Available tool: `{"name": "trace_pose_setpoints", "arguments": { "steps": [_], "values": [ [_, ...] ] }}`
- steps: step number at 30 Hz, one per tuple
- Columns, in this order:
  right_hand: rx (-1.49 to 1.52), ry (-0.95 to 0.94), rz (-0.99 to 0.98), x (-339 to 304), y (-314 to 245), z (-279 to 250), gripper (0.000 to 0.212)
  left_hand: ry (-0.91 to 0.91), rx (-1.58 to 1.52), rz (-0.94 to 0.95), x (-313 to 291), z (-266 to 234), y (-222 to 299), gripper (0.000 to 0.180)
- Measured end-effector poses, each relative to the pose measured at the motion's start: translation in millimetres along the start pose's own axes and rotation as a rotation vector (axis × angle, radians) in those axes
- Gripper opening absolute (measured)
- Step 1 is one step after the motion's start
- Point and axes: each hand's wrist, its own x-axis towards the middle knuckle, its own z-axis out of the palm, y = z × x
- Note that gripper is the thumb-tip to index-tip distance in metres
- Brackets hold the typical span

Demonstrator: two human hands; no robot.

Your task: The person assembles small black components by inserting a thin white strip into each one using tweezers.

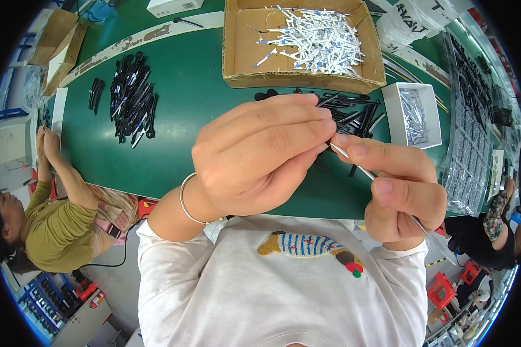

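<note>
My left hand (260, 156), with a bangle at its wrist, is closed in a pinch over the near side of the table. A small dark part shows at its fingertips; most of it is hidden, so its kind is unclear. In my right hand (402, 185) is a slim silvery metal tool (360, 168), like a pair of tweezers, gripped between thumb and fingers. Its tip meets the dark part at the left fingertips, while the other end slants down past the right palm. Behind both hands lies a loose heap of black slender parts (362, 115), partly covered by the hands.
A cardboard box (307, 84) of white and blue strips stands at the back. Right of the heap, a white box (397, 124) holds small silvery pieces. More black parts (130, 98) lie left on the green table (185, 104). Clear plastic trays (468, 133) line the right; people sit at both sides.
</note>
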Motion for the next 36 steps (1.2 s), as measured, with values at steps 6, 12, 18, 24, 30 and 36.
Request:
{"name": "trace_pose_setpoints", "arguments": {
  "steps": [6, 12, 18, 24, 30, 36],
  "values": [
    [0.105, -0.038, -0.001, 5, 9, -9, 0.005, -0.032, 0.095, 0.006, 3, 0, 0, 0.023],
    [-0.105, -0.045, -0.127, 13, 19, -7, 0.017, -0.08, 0.163, -0.038, -3, 5, -11, 0.022],
    [-0.312, 0.111, 0.017, 6, 30, -10, 0.018, -0.172, 0.249, -0.187, -6, 6, -11, 0.015],
    [-0.439, -0.19, 0.093, 8, 29, 19, 0.024, -0.134, -0.059, -0.571, -10, -6, -6, 0.031],
    [-0.386, -0.28, 0.062, 8, 26, 33, 0.021, -0.241, -0.304, -0.694, -33, -21, 5, 0.042],
    [-0.472, -0.232, 0.256, 10, 31, 20, 0.017, 0.046, 0.334, -0.604, -64, -63, 10, 0.031]
  ]
}}
